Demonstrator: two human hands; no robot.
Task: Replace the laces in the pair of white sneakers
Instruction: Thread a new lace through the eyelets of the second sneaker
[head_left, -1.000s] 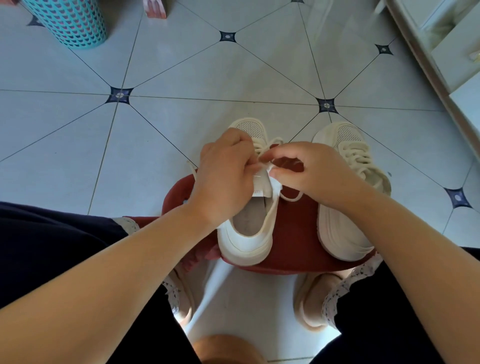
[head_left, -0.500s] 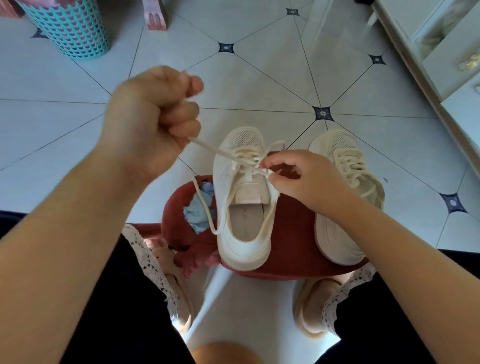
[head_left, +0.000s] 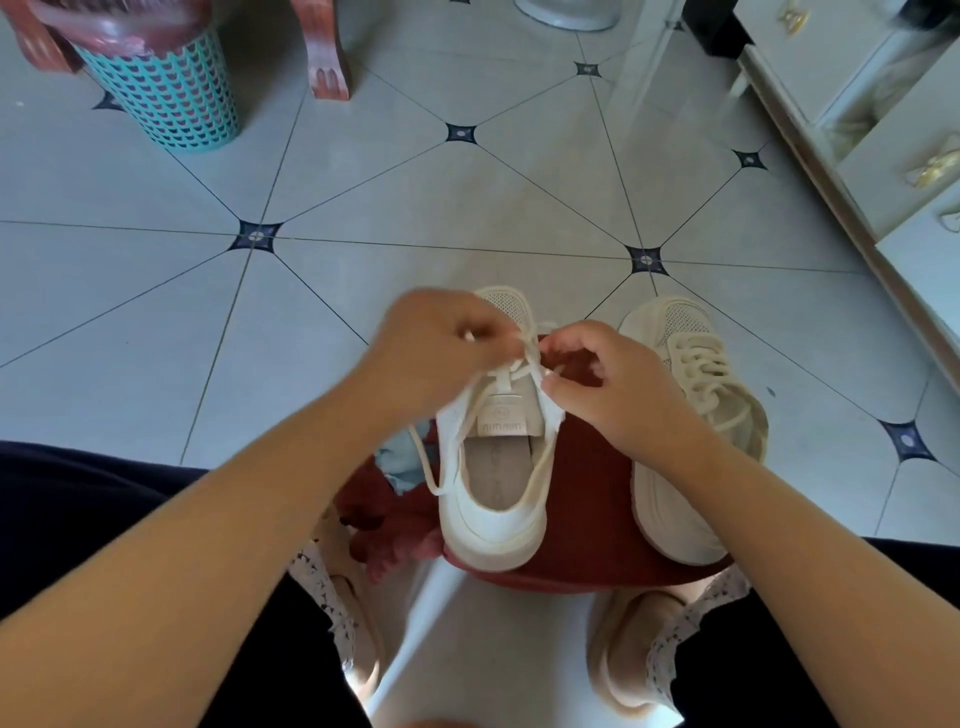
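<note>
- Dark trousers (head_left: 93, 519) with a white lace hem and beige slippers (head_left: 618, 654) frame the near edge of a rounded red stool (head_left: 597, 499).
- On the stool's left half stands a smooth white sneaker (head_left: 493, 514) with a thick cream sole, a mesh toe and a grey insole. Its heel points toward the wearer.
- A flat cream lace (head_left: 525, 364) crosses its upper eyelets, and one loose end hangs over the stool's left side by a crumpled blue cloth (head_left: 397, 460).
- The left hand (head_left: 441, 348), fingers curled, pinches the lace above the tongue. The right hand (head_left: 618, 400) pinches it between thumb and bent fingertips at the right eyelet row.
- A second sneaker (head_left: 691, 410), fully laced, sits on the stool's right half.
- Beyond the stool stretches a glossy pale tiled floor (head_left: 467, 208) with dark star insets.
- A teal perforated basket (head_left: 166, 88) and a carved wooden leg (head_left: 324, 57) stand far left of the stool, and a white cabinet (head_left: 883, 119) far right.
</note>
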